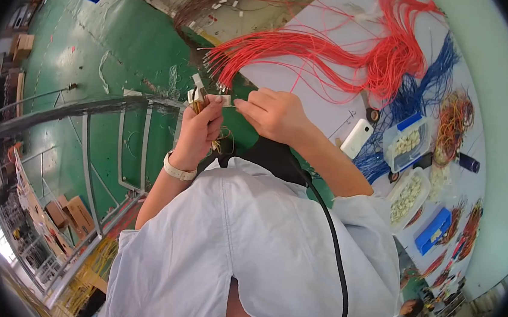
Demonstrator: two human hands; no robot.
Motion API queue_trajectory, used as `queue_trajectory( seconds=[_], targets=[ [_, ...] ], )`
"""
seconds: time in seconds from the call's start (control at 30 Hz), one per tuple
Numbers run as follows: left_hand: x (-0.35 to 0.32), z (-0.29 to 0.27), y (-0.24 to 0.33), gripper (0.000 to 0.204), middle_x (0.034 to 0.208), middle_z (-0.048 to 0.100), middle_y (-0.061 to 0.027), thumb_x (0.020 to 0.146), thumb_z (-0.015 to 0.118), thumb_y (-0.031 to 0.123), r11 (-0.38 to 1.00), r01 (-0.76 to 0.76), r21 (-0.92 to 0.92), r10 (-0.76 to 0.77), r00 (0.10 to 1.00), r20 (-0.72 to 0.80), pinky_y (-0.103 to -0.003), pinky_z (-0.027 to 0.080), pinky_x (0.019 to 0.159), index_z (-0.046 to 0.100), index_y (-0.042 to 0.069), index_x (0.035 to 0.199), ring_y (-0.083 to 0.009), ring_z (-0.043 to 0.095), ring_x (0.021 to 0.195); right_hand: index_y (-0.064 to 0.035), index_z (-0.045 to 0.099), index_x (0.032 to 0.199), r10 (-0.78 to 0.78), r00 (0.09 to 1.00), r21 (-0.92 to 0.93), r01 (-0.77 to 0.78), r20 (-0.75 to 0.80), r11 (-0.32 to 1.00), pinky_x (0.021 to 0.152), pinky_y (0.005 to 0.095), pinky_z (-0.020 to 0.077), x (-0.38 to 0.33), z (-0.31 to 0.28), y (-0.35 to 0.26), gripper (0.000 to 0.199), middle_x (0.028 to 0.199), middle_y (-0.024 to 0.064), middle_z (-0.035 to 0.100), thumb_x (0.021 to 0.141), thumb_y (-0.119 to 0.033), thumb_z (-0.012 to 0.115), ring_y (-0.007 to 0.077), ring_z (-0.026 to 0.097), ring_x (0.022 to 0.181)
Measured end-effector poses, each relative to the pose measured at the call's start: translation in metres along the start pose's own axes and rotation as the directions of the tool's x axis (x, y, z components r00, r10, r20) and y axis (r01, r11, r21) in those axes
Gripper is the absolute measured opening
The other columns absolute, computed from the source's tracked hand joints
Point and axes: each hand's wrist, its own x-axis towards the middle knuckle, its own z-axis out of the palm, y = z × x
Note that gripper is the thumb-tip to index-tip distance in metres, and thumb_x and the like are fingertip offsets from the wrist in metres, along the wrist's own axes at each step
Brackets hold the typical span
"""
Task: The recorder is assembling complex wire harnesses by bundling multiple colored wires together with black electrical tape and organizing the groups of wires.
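our left hand grips a small white connector with its wires mid-frame; right hand pinches its end. we'd keep it steady, feed straight, clear of the red wires.

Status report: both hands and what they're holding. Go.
Left hand gripping a small bundle of wires with a white connector. Right hand pinching a white piece at that bundle's tip. Red wire bundle lies beyond on the table, clear of both hands.

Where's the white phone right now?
In the head view, the white phone lies on the pale table, to the right of the right hand, between the red wires and the blue wires.
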Motion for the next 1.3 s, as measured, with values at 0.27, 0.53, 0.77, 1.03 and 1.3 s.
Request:
queue_trajectory(
  seconds=[0.27,0.53,0.77,1.03,1.3],
  targets=[
    [0.019,0.032,-0.027,0.008,0.061,0.040,0.0088,0.096,0.057,0.016,0.944,-0.183,0.276,0.200,0.979,-0.037,-0.019,0.020,0.040,0.056,0.009,0.093,0.0002,0.031,0.047,-0.0087,0.067,0.084,0.318,0.947,0.360,-0.283,-0.040,0.889,0.056,0.0377,0.0479,-0.041,-0.001,0.022,0.011,0.071,0.0066,0.058,0.081,-0.019,0.070,0.0267,0.059,0.066],
    [0.049,0.077,-0.058,0.011,0.058,0.037,0.0090,0.097,0.055,0.019,0.859,-0.118,0.498,0.074,0.992,0.106,-0.020,0.019,0.039,0.055,0.009,0.092,-0.0004,0.028,0.045,-0.0035,0.065,0.081,0.445,0.892,0.423,-0.374,-0.078,0.825,0.061,0.0400,0.0479,-0.096,-0.019,0.038,0.016,0.072,0.0088,0.060,0.085,-0.019,0.064,0.0296,0.060,0.068],
    [0.069,0.118,-0.072,0.005,0.070,0.042,0.0054,0.098,0.053,0.016,0.920,-0.073,0.384,0.043,0.995,0.086,-0.019,0.019,0.040,0.054,0.012,0.097,-0.0010,0.030,0.050,-0.0033,0.055,0.107,0.757,0.336,0.319,-0.756,-0.561,0.572,0.093,0.0445,0.0394,-0.217,-0.060,0.061,0.035,0.110,0.0163,0.053,0.077,-0.015,0.070,0.0357,0.049,0.106],
    [0.070,0.151,-0.087,0.010,0.066,0.041,0.0065,0.099,0.050,0.017,0.798,-0.092,0.595,-0.113,0.948,0.298,-0.019,0.018,0.039,0.054,0.008,0.098,-0.0005,0.028,0.047,-0.0011,0.056,0.079,0.929,0.021,0.325,-0.934,-0.369,0.150,0.086,0.0418,0.0484,-0.387,-0.100,0.024,0.017,0.084,0.0098,0.054,0.089,-0.015,0.059,0.0293,0.058,0.091],
    [0.066,0.177,-0.082,0.021,0.115,0.061,-0.0144,0.100,0.041,0.026,0.779,0.368,0.508,-0.620,0.568,0.540,-0.017,0.022,0.037,0.056,0.012,0.102,-0.0019,0.029,0.044,-0.0044,0.056,0.079,0.950,0.234,0.868,-0.404,-0.206,0.288,0.056,0.0295,0.0429,-0.232,-0.134,-0.032,0.027,0.059,0.0021,0.049,0.094,-0.024,0.047,0.0153,0.050,0.055]
  ],
)
